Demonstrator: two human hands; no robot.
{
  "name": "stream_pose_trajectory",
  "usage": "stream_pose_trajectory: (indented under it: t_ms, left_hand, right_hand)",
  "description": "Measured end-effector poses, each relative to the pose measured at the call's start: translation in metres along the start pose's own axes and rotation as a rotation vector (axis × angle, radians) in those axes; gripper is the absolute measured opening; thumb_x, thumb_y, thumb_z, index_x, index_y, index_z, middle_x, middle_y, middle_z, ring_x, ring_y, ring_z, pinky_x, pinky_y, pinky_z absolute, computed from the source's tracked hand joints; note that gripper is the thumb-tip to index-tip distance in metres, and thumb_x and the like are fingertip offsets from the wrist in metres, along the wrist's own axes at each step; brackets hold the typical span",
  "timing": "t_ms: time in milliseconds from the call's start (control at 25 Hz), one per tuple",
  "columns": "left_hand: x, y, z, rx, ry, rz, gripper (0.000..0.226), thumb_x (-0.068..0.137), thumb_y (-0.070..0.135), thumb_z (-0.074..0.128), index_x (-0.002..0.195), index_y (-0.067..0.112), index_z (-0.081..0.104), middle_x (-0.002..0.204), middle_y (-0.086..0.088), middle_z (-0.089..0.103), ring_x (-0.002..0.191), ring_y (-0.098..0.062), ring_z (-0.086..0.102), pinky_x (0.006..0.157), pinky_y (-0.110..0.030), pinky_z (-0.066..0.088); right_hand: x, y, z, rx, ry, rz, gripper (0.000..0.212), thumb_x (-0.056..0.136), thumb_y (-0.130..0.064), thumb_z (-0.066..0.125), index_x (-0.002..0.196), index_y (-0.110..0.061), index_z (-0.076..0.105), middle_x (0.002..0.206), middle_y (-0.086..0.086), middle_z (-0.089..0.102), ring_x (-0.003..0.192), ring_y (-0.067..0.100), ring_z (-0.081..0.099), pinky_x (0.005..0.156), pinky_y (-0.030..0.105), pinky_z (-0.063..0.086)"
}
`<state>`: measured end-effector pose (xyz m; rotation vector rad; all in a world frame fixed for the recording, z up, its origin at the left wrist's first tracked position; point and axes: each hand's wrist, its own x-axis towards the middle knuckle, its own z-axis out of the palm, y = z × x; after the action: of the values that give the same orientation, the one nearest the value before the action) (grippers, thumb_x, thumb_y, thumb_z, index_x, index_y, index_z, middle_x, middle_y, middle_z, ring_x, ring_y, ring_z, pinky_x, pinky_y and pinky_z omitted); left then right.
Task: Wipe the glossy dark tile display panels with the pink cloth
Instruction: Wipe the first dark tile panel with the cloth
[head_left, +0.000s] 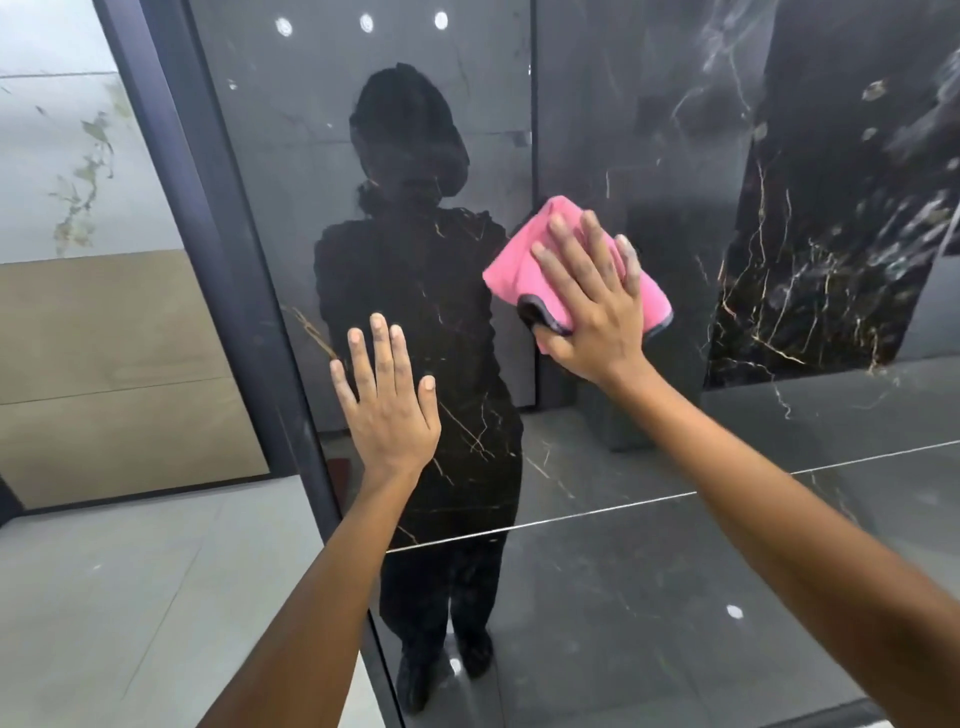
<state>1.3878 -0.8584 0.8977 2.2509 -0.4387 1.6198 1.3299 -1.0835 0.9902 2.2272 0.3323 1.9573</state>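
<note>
A glossy dark tile panel (597, 571) with thin gold veins fills the middle and right of the view and mirrors a person's dark outline. My right hand (592, 306) presses a folded pink cloth (511, 265) with a grey edge flat against the panel at mid height, fingers straight and spread, thumb under the cloth's lower left corner. My left hand (387, 400) lies flat on the panel lower and to the left, fingers straight, holding nothing.
A dark metal frame (218, 249) borders the panel's left edge. Beyond it stand a white veined panel (57, 145) and a beige panel (114, 374), above a light grey floor (130, 597). A horizontal seam (649, 501) crosses the dark panel.
</note>
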Motion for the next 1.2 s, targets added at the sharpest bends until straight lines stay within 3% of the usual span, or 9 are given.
stream_pose_trajectory:
  t_ms: [80, 200, 280, 600, 720, 880, 960, 1080, 1200]
  left_hand:
    - [0.003, 0.0, 0.0, -0.002, -0.013, 0.014, 0.059, 0.104, 0.04, 0.01, 0.154, 0.013, -0.006, 0.16, -0.011, 0.014, 0.148, -0.03, 0.003, 0.12, -0.043, -0.01]
    - [0.007, 0.003, -0.01, -0.031, -0.034, -0.003, 0.06, 0.104, 0.038, 0.022, 0.155, 0.01, 0.005, 0.16, -0.012, 0.015, 0.148, -0.031, 0.009, 0.12, -0.045, -0.004]
    - [0.009, 0.003, -0.023, -0.106, -0.032, 0.0, 0.057, 0.102, 0.034, 0.032, 0.152, 0.01, 0.02, 0.159, -0.013, 0.021, 0.147, -0.029, 0.013, 0.12, -0.045, 0.001]
    - [0.187, -0.024, -0.07, -0.046, 0.124, 0.049, 0.055, 0.103, 0.025, 0.032, 0.155, 0.011, 0.018, 0.163, -0.007, 0.013, 0.15, -0.026, 0.006, 0.121, -0.036, -0.005]
    - [0.185, -0.029, -0.065, 0.025, 0.093, 0.074, 0.058, 0.103, 0.03, 0.022, 0.156, 0.012, 0.007, 0.164, -0.007, 0.006, 0.151, -0.027, 0.002, 0.121, -0.038, -0.006]
    - [0.183, -0.029, -0.064, 0.039, 0.089, 0.103, 0.059, 0.104, 0.031, 0.022, 0.156, 0.012, 0.003, 0.164, -0.008, 0.004, 0.151, -0.027, 0.002, 0.122, -0.041, -0.002]
    - [0.186, -0.03, -0.064, 0.02, 0.088, 0.109, 0.059, 0.104, 0.031, 0.023, 0.156, 0.012, 0.002, 0.164, -0.009, 0.003, 0.151, -0.026, 0.001, 0.122, -0.041, -0.002]
    - [0.167, -0.042, -0.057, -0.019, 0.072, 0.213, 0.061, 0.102, 0.027, 0.026, 0.155, 0.009, 0.003, 0.163, -0.007, 0.003, 0.15, -0.021, -0.003, 0.122, -0.036, -0.006]
    - [0.118, -0.065, -0.049, -0.013, 0.039, 0.336, 0.061, 0.1, 0.025, 0.03, 0.153, 0.005, 0.008, 0.161, -0.008, 0.009, 0.15, -0.016, -0.007, 0.122, -0.034, -0.002]
  right_hand:
    - [-0.025, -0.024, 0.007, 0.026, -0.024, -0.024, 0.053, 0.098, -0.04, 0.039, 0.14, -0.01, 0.048, 0.149, 0.01, 0.04, 0.145, 0.022, 0.021, 0.114, 0.046, 0.02]
    - [-0.104, -0.038, -0.005, -0.001, -0.353, -0.502, 0.065, 0.093, -0.039, 0.041, 0.152, -0.017, 0.024, 0.161, 0.001, 0.012, 0.149, 0.017, 0.004, 0.119, 0.04, 0.008]
    - [-0.09, -0.016, -0.014, 0.068, -0.431, -0.687, 0.068, 0.087, -0.038, 0.043, 0.15, -0.019, 0.026, 0.158, -0.002, 0.018, 0.149, 0.014, -0.002, 0.12, 0.038, 0.003]
    - [0.174, 0.046, -0.037, 0.002, 0.047, -0.015, 0.067, 0.077, -0.023, 0.057, 0.141, -0.008, 0.048, 0.15, 0.017, 0.038, 0.142, 0.034, 0.03, 0.117, 0.037, 0.017]
    - [0.104, -0.008, -0.011, 0.109, -0.058, -0.191, 0.061, 0.084, -0.027, 0.05, 0.141, -0.007, 0.048, 0.15, 0.014, 0.039, 0.143, 0.029, 0.029, 0.119, 0.04, 0.014]
    - [-0.004, -0.019, -0.016, 0.035, -0.481, -0.808, 0.07, 0.08, -0.031, 0.049, 0.147, -0.018, 0.032, 0.155, 0.0, 0.028, 0.149, 0.015, 0.006, 0.121, 0.037, 0.003]
    - [0.027, -0.004, -0.015, 0.04, -0.377, -0.683, 0.067, 0.077, -0.027, 0.051, 0.143, -0.02, 0.038, 0.154, 0.001, 0.032, 0.147, 0.019, 0.017, 0.119, 0.04, 0.013]
    - [0.084, -0.021, -0.008, 0.19, -0.081, 0.041, 0.055, 0.08, -0.025, 0.058, 0.135, -0.017, 0.055, 0.144, 0.009, 0.04, 0.137, 0.031, 0.035, 0.11, 0.047, 0.031]
    - [0.021, -0.078, 0.013, 0.119, -0.25, -0.253, 0.056, 0.078, -0.03, 0.05, 0.133, -0.02, 0.056, 0.148, 0.002, 0.04, 0.148, 0.022, 0.013, 0.118, 0.043, 0.015]
